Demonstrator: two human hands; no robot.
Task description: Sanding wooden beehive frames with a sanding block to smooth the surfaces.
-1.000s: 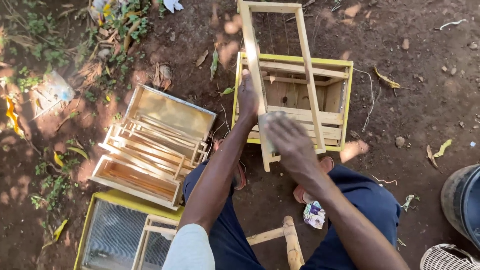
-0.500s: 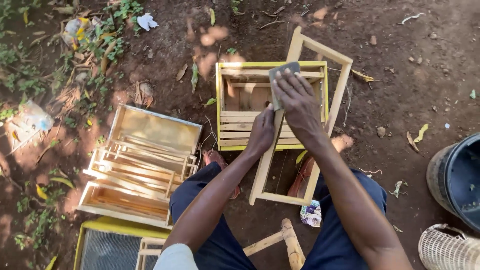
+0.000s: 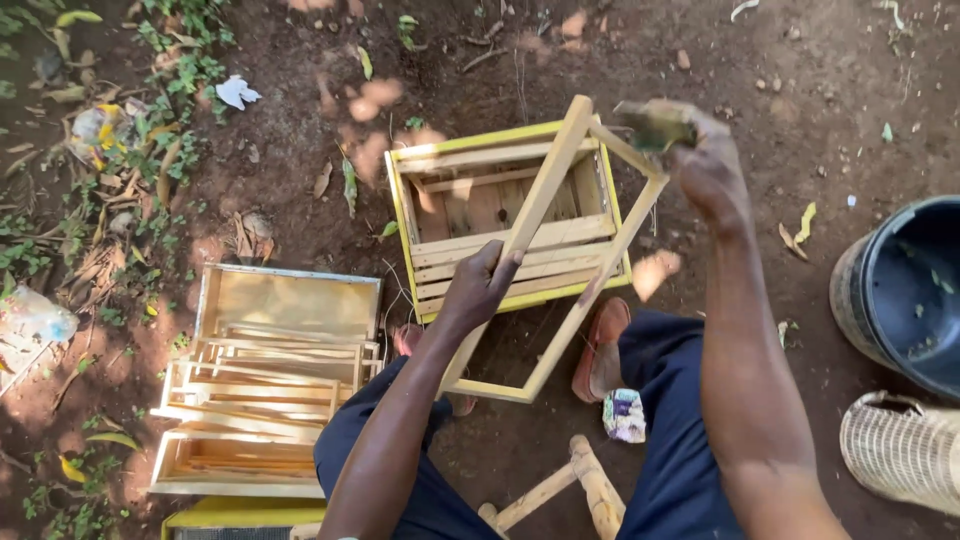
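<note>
Yellow-rimmed wooden box [image 3: 470, 205] under tilted frame [image 3: 585, 300]; frame stack [image 3: 265, 390], dark bucket [image 3: 905, 290] nearby. Left hand [image 3: 480, 285] grips frame side bar; right hand [image 3: 705, 165] clenches brush [image 3: 655, 125] at frame's top corner.

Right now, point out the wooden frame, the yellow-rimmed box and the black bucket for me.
wooden frame [image 3: 545, 190], head view, on its long left bar just above the left hand's grip.
yellow-rimmed box [image 3: 470, 143], head view, on its far yellow rim.
black bucket [image 3: 860, 300], head view, on its outer left wall.
</note>
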